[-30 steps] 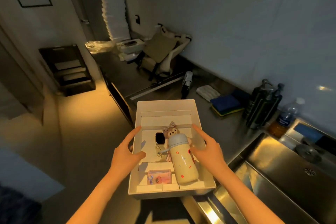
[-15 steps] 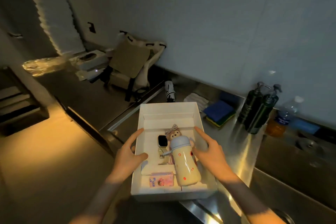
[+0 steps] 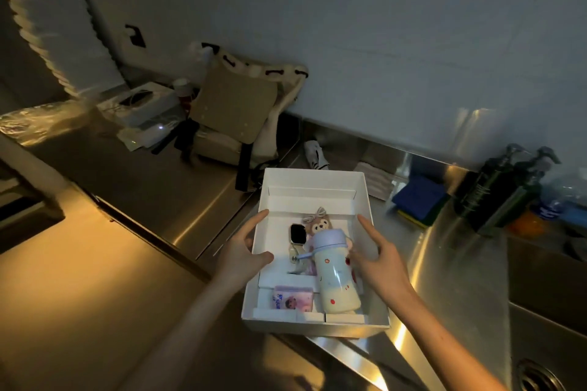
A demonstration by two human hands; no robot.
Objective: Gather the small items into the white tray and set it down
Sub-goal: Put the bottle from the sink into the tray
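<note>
I hold the white tray point(image 3: 311, 179) by its long sides over the front edge of the steel counter. My left hand point(image 3: 243, 252) grips the left wall, thumb inside. My right hand point(image 3: 382, 265) grips the right wall, thumb beside the bottle. In the tray lie a cream bottle with a pale blue cap point(image 3: 335, 276), a brown plush bear with a bow point(image 3: 320, 225) partly under it, a smart watch point(image 3: 298, 234) and a small pink packet point(image 3: 293, 298). I cannot tell whether the tray touches the counter.
A steel sink point(image 3: 559, 301) lies at the right. Two dark pump bottles point(image 3: 495, 190) stand behind it, next to a blue and yellow sponge point(image 3: 419, 197) and a folded white cloth point(image 3: 374, 176). A beige tote bag point(image 3: 241, 114) leans on the wall at the back.
The tray has travelled with both hands toward the wall, over the steel counter. The view swung right, away from the floor. Neither grip has changed.
</note>
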